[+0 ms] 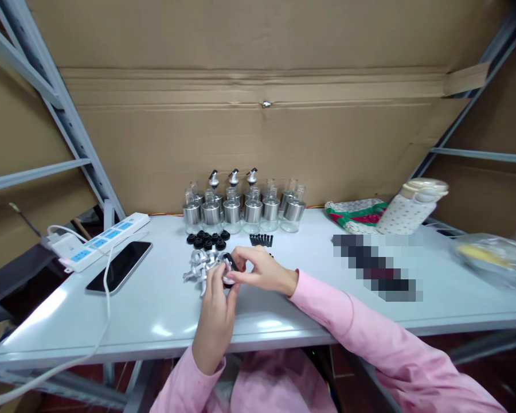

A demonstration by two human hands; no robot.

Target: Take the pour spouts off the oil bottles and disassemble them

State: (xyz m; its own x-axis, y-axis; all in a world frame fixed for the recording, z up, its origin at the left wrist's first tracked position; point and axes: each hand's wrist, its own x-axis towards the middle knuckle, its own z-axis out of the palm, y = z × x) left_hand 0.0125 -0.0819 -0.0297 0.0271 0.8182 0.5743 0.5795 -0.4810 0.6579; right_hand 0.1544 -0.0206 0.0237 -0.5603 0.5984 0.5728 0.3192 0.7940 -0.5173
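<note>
Near the table's front edge, my left hand (pixel 217 307) and my right hand (pixel 264 269) meet with bent fingers around a small silver-and-black bottle pourer top (pixel 229 263). Fingers cover much of it. Just left of the hands lies a pile of silver spout pieces (pixel 198 265). Behind that pile sit several black round stoppers (pixel 207 240). Small black tube-like parts (pixel 261 240) stand in rows beyond my right hand. Farther back are two rows of glass bottles with metal sleeves (pixel 232 213); three at the rear carry silver pourers (pixel 234 176) with black flaps.
On the left, a white power strip (pixel 107 241) and a phone (pixel 120 267) lie by a white cable (pixel 108 287). At right stand a dotted jug (pixel 408 212), a patterned cloth (pixel 356 212) and a plastic-wrapped bundle (pixel 490 261). Cardboard (pixel 258 143) walls the back.
</note>
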